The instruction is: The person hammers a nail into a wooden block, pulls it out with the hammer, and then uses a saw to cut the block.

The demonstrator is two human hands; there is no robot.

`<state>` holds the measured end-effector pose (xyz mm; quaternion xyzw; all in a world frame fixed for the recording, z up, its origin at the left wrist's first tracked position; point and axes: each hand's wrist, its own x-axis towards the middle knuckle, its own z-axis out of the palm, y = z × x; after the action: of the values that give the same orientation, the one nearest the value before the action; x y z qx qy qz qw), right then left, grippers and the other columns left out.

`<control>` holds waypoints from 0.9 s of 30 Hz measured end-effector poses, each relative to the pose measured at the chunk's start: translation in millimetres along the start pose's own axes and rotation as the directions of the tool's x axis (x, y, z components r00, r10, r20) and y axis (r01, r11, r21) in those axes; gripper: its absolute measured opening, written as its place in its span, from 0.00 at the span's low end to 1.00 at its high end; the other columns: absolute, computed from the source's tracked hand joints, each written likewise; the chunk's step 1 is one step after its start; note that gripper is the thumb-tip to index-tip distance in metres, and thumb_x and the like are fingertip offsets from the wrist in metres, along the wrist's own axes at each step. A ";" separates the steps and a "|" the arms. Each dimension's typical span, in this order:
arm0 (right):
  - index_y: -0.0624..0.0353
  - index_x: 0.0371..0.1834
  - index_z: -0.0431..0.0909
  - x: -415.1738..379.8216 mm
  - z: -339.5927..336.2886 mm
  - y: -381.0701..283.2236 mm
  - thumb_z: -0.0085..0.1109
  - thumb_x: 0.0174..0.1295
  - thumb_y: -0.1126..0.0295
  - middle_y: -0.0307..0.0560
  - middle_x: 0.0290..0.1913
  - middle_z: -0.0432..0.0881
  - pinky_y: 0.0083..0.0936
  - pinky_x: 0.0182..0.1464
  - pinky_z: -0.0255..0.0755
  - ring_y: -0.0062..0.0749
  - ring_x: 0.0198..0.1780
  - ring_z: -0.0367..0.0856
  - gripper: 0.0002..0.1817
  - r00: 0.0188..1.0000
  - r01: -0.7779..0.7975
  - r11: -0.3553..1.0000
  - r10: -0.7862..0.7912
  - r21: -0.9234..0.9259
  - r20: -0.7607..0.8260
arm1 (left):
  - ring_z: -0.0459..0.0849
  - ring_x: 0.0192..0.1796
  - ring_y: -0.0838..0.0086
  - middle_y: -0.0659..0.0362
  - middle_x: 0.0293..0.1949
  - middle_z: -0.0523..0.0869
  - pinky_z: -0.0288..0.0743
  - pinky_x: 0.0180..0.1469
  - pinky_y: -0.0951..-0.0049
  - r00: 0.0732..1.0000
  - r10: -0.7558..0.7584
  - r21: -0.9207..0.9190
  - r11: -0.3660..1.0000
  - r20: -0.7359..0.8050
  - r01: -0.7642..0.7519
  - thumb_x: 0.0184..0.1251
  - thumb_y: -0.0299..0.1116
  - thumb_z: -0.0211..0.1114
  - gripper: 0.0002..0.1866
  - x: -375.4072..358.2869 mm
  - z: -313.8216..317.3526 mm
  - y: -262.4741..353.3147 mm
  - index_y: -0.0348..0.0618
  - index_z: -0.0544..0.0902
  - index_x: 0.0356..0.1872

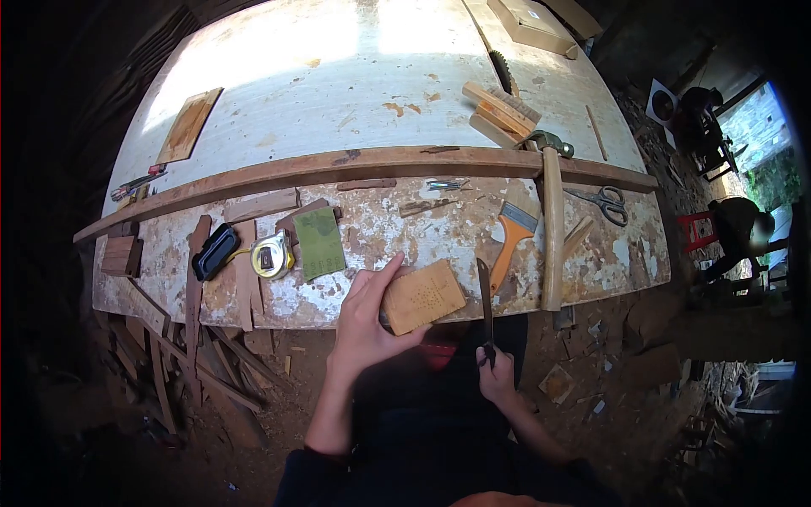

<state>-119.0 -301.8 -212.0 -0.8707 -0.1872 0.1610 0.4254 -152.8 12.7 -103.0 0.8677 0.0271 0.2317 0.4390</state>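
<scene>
My left hand (369,317) grips a small tan wooden block (425,296) by its left side, fingers along the far edge and thumb at the near edge. A pattern of small dots marks the block's upper face. It is held at the table's front edge. My right hand (497,377) is closed around the lower end of a knife (486,296) with a long, narrow dark blade. The blade points up and away from me, just right of the block and apart from it. An orange-handled paintbrush (510,242) lies beyond the blade.
A long wooden bar (355,162) crosses the worn table (372,224). Near it lie a hammer (552,228), scissors (610,204), a tape measure (271,257), a green sheet (319,242) and a black case (216,251). A circular saw blade (502,71) protrudes behind. A person (733,228) sits far right.
</scene>
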 end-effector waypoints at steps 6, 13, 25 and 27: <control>0.69 0.46 0.84 2.2 -5.0 -6.5 0.65 0.75 0.72 0.60 0.26 0.81 0.42 0.32 0.74 0.59 0.29 0.87 0.09 0.997 0.043 0.992 -0.036 0.118 -0.064 | 0.81 0.68 0.48 0.40 0.73 0.80 0.74 0.73 0.51 0.993 0.097 0.128 0.986 0.062 -0.104 0.47 0.42 0.87 0.57 -2.4 -10.2 6.6 0.34 0.71 0.82; 0.67 0.44 0.83 -2.3 -6.9 -8.5 0.64 0.75 0.72 0.59 0.26 0.81 0.41 0.32 0.75 0.57 0.30 0.89 0.07 0.997 -0.017 0.984 0.030 0.175 -0.070 | 0.73 0.77 0.42 0.39 0.74 0.75 0.67 0.79 0.45 0.931 -0.004 0.355 0.924 -0.365 0.144 0.49 0.46 0.90 0.59 -21.1 34.1 45.4 0.35 0.69 0.82; 0.66 0.48 0.82 -5.6 5.6 -7.4 0.62 0.75 0.73 0.60 0.35 0.88 0.42 0.39 0.82 0.59 0.41 0.93 0.06 0.995 0.097 0.955 -0.091 0.279 -0.036 | 0.75 0.74 0.44 0.40 0.73 0.74 0.68 0.76 0.44 0.969 -0.006 0.228 0.972 -0.247 0.064 0.49 0.42 0.88 0.56 -15.2 37.2 49.8 0.35 0.70 0.80; 0.65 0.49 0.83 -3.3 7.3 -3.6 0.62 0.75 0.73 0.60 0.36 0.89 0.41 0.41 0.83 0.59 0.42 0.93 0.07 0.994 0.107 0.956 -0.100 0.275 -0.038 | 0.74 0.77 0.43 0.39 0.74 0.73 0.67 0.79 0.45 0.958 -0.064 0.265 0.954 -0.280 0.142 0.49 0.42 0.89 0.58 -16.0 43.3 52.2 0.34 0.68 0.81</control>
<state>-125.8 -296.4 -213.0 -0.7936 -0.2032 0.1527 0.5528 -156.7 -55.8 -90.6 0.8793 0.1648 0.3175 0.3144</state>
